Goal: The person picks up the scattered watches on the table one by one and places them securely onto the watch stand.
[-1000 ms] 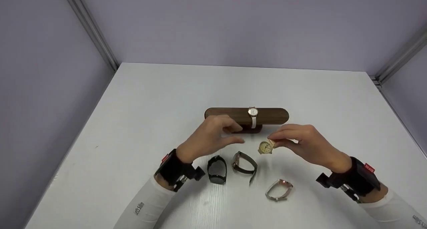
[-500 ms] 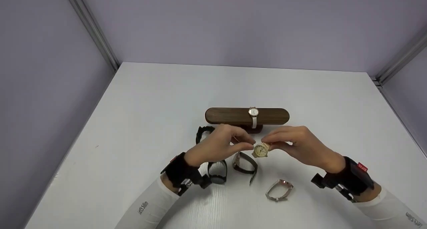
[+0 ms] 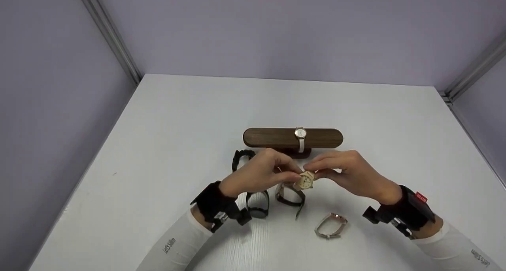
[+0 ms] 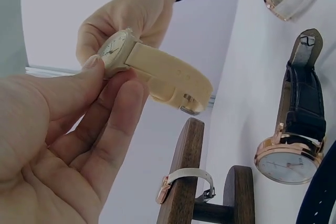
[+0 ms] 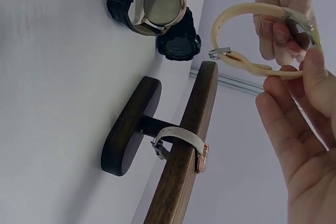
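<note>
holding a cream watch between two hands above the table

pinching from both sides, the left hand (image 3: pixel 259 173) and the right hand (image 3: pixel 348 172) share one cream-strapped watch with a pale gold round case (image 3: pixel 305 180), lifted clear of the white table (image 3: pixel 178 117) near its middle, just in front of the dark wooden bar stand (image 3: pixel 276 138). the left thumb and fingers (image 4: pixel 113 124) clamp the case edge where the strap begins; the right fingers (image 5: pixel 294 129) close on the case and strap from the other side, so the buckled strap hangs as a free loop between them. held this way the dial faces up toward the head camera and the loop opens toward the end of the bar

a white-strapped watch with a rose gold case (image 3: pixel 300 136) already sits wrapped round the bar, right of its centre. below the hands, toward the near edge, lie a black digital watch (image 3: pixel 257 206), a dark leather-strapped watch with a rose gold case (image 3: pixel 290 194) and a pale pink-strapped watch (image 3: pixel 331 224), each on its side. another black strap (image 3: pixel 239 157) lies by the stand's left end
</note>
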